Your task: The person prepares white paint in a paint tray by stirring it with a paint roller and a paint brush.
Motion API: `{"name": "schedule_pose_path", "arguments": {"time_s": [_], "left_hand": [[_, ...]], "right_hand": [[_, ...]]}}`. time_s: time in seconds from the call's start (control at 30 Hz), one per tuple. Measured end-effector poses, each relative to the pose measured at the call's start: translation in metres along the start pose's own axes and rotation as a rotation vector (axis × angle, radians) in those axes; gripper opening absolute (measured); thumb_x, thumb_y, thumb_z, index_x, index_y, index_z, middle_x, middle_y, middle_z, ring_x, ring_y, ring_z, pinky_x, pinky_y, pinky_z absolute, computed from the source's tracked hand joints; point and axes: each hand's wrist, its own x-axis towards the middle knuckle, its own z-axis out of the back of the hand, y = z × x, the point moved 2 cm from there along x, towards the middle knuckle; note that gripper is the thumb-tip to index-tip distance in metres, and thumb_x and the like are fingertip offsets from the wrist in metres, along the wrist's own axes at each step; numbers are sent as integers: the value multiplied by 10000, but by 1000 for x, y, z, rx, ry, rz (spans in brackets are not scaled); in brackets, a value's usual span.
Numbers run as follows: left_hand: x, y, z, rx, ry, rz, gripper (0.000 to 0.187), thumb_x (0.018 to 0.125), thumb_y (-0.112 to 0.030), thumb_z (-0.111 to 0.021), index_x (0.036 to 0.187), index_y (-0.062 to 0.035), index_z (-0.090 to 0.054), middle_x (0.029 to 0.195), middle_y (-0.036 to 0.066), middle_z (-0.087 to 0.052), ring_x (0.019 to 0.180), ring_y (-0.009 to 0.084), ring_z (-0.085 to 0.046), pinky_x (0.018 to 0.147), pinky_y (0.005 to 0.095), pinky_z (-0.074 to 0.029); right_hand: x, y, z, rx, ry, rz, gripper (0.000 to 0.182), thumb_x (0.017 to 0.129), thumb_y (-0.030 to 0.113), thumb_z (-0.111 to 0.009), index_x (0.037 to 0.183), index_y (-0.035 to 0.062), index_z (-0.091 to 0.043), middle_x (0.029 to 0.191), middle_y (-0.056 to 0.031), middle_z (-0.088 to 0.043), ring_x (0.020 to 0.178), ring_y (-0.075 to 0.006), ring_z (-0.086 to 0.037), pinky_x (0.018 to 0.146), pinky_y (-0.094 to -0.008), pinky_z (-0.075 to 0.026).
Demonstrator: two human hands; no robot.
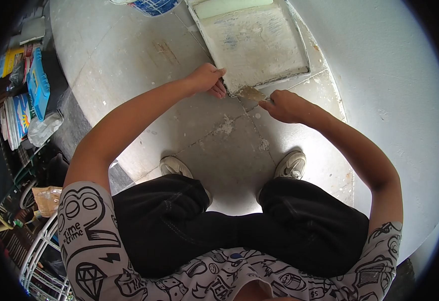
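Note:
A paint-stained tray lies on the tiled floor, with pale green liquid or material at its far end. My left hand is at the tray's near left corner, its thumb and fingers on the rim. In my right hand is a scraper with a flat, stained blade, held by its handle. The blade touches or lies very near the tray's near left corner, pointing toward my left hand.
A blue and white bucket stands beyond the tray on the left. A pale wall curves along the right. Books, a blue plastic item and a white wire rack are at the left. My shoes flank scraps on the floor.

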Motion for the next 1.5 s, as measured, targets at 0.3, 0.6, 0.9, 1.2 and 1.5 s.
{"name": "schedule_pose_path", "arguments": {"time_s": [0.3,0.6,0.9,1.2,1.5], "left_hand": [[-1,0,-1,-13,2,8,457,1085,-373,-469,1049,73,-560,878,231,-716,758,276,-746,700,357,-638],[0,0,0,3,-12,-12,491,1090,-364,-451,1073,107,-589,888,229,-718,761,273,-746,707,358,-641],[3,2,0,4,-10,-13,495,1088,-382,-457,1059,91,-600,890,228,-722,760,272,-745,708,361,-639],[4,2,4,14,1,-12,493,1086,-392,-457,1078,79,-601,885,222,-721,747,265,-742,706,355,-636],[0,-1,1,5,-16,-6,496,1096,-342,-435,1065,121,-611,880,220,-716,760,262,-744,706,355,-643]], "right_hand": [[-5,-1,-19,75,-98,-31,587,1002,422,-515,941,-140,-677,885,-348,-685,912,-486,-687,881,-521,-536],[-2,-7,-30,7,-254,20,539,1000,404,-530,892,-105,-672,861,-333,-684,890,-495,-679,864,-521,-540],[-6,-5,-13,40,-113,-22,552,997,414,-535,926,-113,-683,895,-339,-689,929,-486,-686,880,-509,-542],[-4,-7,-28,-28,-245,-3,540,1000,410,-528,890,-97,-677,896,-335,-688,917,-480,-686,873,-515,-544],[-5,0,-2,111,-18,-39,600,1009,409,-498,931,-159,-677,904,-360,-683,904,-482,-693,872,-509,-544]]}}
